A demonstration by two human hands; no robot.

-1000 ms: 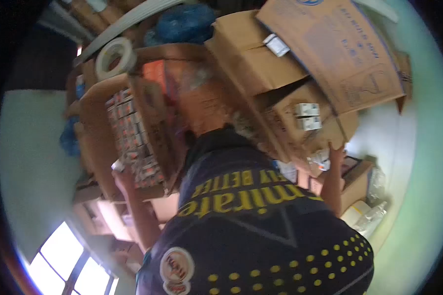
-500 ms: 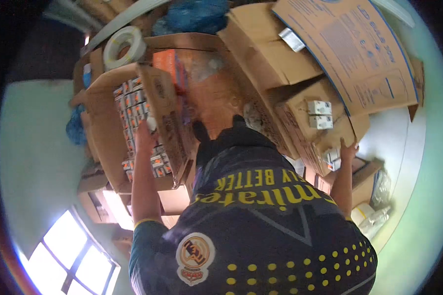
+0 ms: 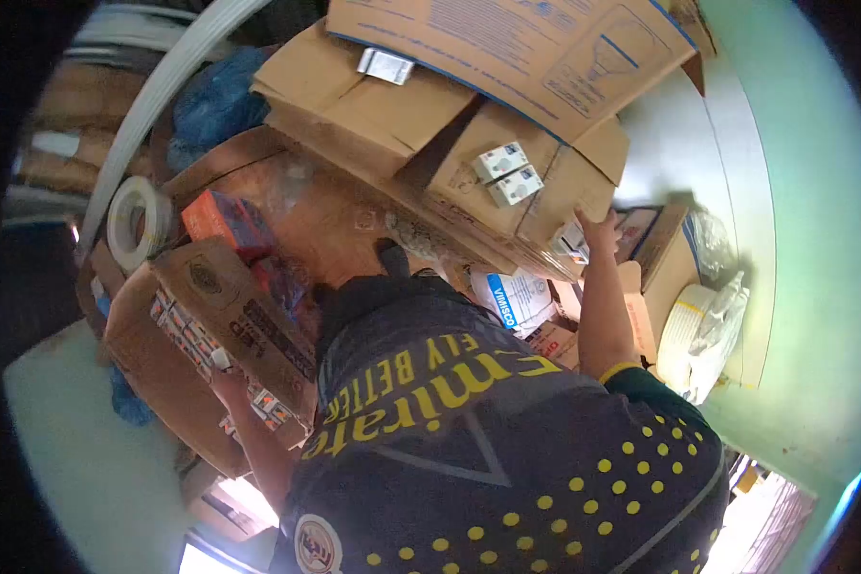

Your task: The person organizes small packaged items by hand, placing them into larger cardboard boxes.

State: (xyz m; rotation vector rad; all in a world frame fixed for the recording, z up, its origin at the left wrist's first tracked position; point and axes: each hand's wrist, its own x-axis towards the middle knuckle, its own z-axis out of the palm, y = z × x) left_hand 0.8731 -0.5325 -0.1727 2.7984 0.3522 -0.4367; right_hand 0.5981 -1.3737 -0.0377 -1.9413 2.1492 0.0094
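Note:
In the head view, my left hand (image 3: 228,381) reaches into an open cardboard carton (image 3: 230,287) on the left. Rows of small white and orange boxes (image 3: 182,330) fill it. My left fingers are closed on a small white box (image 3: 221,359), blurred and partly hidden. On the right, my right hand (image 3: 599,234) is at the edge of a closed cardboard carton (image 3: 488,124), its fingers bent around small white bulb boxes (image 3: 571,241); part of the grip is hidden. Two more bulb boxes (image 3: 509,173) lie side by side on that carton.
A large printed cardboard sheet (image 3: 517,48) lies over the cartons at the back. An orange box (image 3: 225,222) and a white ring-shaped roll (image 3: 138,222) are beyond the left carton. A white coil (image 3: 684,330) in plastic stands at the right, near the wall (image 3: 813,287).
My view has turned and shifted toward the right, so both cartons appear further left. Each hand stays at its own carton, with little visible movement relative to the boxes.

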